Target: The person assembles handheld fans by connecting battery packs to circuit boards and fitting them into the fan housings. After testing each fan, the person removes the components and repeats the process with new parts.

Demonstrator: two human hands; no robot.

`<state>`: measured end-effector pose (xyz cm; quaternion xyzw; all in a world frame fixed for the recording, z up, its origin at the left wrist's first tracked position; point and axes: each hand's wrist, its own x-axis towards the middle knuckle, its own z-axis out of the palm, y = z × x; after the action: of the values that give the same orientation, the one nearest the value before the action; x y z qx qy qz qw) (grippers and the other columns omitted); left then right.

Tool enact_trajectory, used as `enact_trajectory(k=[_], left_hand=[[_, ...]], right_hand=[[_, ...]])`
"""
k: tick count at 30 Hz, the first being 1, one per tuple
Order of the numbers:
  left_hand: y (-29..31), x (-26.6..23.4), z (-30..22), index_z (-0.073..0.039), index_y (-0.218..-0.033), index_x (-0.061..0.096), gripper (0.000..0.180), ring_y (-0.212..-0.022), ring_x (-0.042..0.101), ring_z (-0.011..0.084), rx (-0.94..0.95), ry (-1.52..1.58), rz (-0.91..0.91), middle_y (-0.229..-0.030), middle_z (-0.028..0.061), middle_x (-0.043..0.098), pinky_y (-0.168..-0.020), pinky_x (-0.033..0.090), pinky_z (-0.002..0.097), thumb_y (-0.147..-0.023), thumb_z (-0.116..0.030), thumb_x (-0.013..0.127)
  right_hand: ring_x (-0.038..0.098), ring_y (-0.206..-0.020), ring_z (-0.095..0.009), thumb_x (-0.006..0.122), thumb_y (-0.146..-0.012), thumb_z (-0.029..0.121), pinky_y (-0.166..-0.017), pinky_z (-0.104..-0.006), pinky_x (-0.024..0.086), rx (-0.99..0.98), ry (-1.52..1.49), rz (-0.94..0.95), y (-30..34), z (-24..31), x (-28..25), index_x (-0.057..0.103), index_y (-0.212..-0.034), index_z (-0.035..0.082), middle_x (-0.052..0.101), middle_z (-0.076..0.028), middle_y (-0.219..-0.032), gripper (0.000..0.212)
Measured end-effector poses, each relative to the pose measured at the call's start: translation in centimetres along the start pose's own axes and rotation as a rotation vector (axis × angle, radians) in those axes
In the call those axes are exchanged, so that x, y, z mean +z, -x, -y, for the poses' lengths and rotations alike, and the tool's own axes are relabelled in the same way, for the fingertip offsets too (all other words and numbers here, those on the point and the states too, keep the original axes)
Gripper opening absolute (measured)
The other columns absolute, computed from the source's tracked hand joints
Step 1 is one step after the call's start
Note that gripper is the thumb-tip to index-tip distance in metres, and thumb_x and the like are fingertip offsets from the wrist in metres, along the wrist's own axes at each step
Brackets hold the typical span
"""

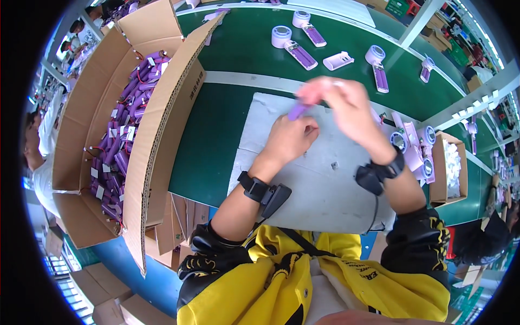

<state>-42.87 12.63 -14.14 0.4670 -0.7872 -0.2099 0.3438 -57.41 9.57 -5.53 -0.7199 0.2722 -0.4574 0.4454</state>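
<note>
Over the grey mat [319, 203], my left hand [287, 142] is closed around a small purple battery [297, 111], whose end sticks out above the fingers. My right hand [349, 105] is just above and to the right of it, blurred by motion. Its fingers are curled together close to the battery; whatever they pinch, if anything, cannot be made out. To the left, a large open cardboard box [172, 103] holds many purple batteries [122, 135] with red and black leads and white connectors.
Lilac round-headed device housings [281, 37] and a loose lilac cover [338, 60] lie on the green bench [244, 46] beyond the mat. More housings [414, 149] cluster right of the mat, beside a small carton [463, 168] of white parts. Other people sit at both sides.
</note>
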Motion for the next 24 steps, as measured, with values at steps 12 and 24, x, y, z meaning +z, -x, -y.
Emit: enact_trajectory(k=[12,24], left_hand=[[-10.2,-8.3,8.4,-0.003,-0.119,0.063,0.051,-0.1,0.066,0.0324,-0.371,-0.021,-0.04,-0.106,0.0227,0.068,-0.088,0.051,0.039,-0.078,-0.031,0.076],[-18.8,-20.3,34.9,-0.019,-0.138,0.048,0.064,-0.119,0.055,0.0425,-0.557,-0.718,-0.328,-0.131,0.0214,0.058,-0.099,0.045,0.048,-0.081,-0.039,0.069]], right_hand=[[0.053,-0.05,-0.011,0.048,-0.103,0.033,-0.048,-0.0246,0.038,0.608,-0.061,-0.143,12.8,-3.7,-4.5,0.056,-0.067,0.005,0.056,-0.003,-0.057,0.047],[0.061,-0.059,-0.026,0.07,-0.083,0.013,-0.056,-0.0368,0.047,0.125,0.167,0.09,10.7,-4.3,-0.4,0.066,-0.081,0.003,0.063,-0.011,-0.07,0.011]])
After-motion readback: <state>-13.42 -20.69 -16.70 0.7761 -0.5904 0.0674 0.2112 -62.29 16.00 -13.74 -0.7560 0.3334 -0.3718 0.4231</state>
